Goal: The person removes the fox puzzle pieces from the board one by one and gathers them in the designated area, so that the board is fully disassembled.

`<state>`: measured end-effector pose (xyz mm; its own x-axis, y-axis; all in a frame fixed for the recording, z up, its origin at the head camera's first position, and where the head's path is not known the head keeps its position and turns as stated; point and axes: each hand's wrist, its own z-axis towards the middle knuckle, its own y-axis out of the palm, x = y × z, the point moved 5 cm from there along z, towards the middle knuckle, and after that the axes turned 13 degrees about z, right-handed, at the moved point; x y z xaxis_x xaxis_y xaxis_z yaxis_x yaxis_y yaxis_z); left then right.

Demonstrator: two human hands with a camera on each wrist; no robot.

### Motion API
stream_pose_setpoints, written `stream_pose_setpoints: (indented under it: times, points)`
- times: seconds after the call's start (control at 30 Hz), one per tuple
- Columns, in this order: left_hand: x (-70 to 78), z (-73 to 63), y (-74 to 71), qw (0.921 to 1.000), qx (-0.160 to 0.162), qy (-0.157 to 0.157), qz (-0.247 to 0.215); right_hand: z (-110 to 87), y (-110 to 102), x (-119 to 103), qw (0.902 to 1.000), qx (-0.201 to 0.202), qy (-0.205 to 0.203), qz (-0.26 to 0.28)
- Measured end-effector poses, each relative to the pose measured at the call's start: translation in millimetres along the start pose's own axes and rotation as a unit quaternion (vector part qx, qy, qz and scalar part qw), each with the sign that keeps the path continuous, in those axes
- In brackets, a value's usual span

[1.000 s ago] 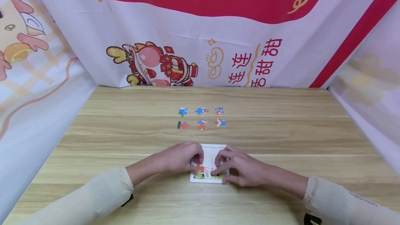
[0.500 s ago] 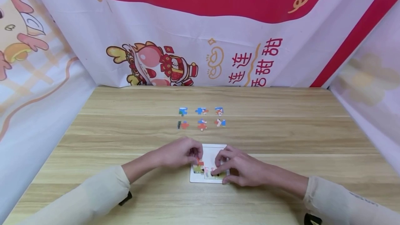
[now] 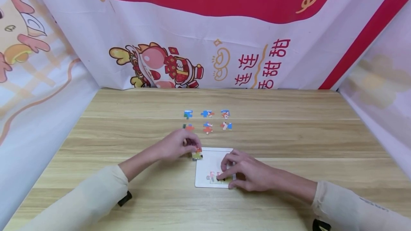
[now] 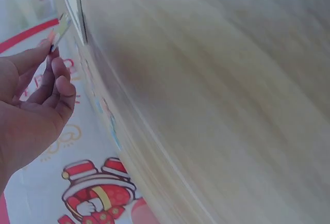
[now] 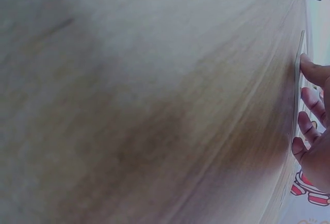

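My left hand pinches a jigsaw piece, orange above and yellow-green below, over the far left corner of a white puzzle tray. In the left wrist view, thumb and forefinger hold that piece near its edge, tilted off the table. Joined pieces lie along the tray's near side, partly under my right hand. Its index fingertip rests on them, while the thumb touches the tray's near right corner. From the right wrist, the hand appears at the tray's edge, fingers slightly bent.
Beyond the tray, loose jigsaw pieces lie in two rows, among them a blue one, a fox-face one and an orange one. My left hand comes close to the nearest left piece. A printed cloth hangs behind the wooden table.
My left hand has lifted the orange and yellow-green piece out of the tray's near left corner and carried it away and slightly left. My right hand has stayed in place.
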<state>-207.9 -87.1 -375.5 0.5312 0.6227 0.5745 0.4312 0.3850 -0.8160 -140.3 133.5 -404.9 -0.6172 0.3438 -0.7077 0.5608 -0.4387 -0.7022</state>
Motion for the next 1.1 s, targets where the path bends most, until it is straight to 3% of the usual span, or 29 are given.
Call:
stream_pose_setpoints:
  times: [0.5, 0.87, 1.1]
  points:
    - [-43.6, 1.7, -20.9, 0.9964, 0.048, -0.070, 0.004, 0.4, -0.1, -1.4, 1.0000, 0.003, -0.005, -0.003]
    - [-56.4, 9.5, -21.9, 0.9946, 0.043, -0.092, -0.020, 0.8, -0.6, -2.5, 1.0000, 0.000, 0.000, -0.002]
    - [-55.7, 10.5, -22.5, 0.9945, 0.045, -0.094, -0.004, 0.8, -0.8, -2.2, 1.0000, 0.001, 0.002, 0.001]
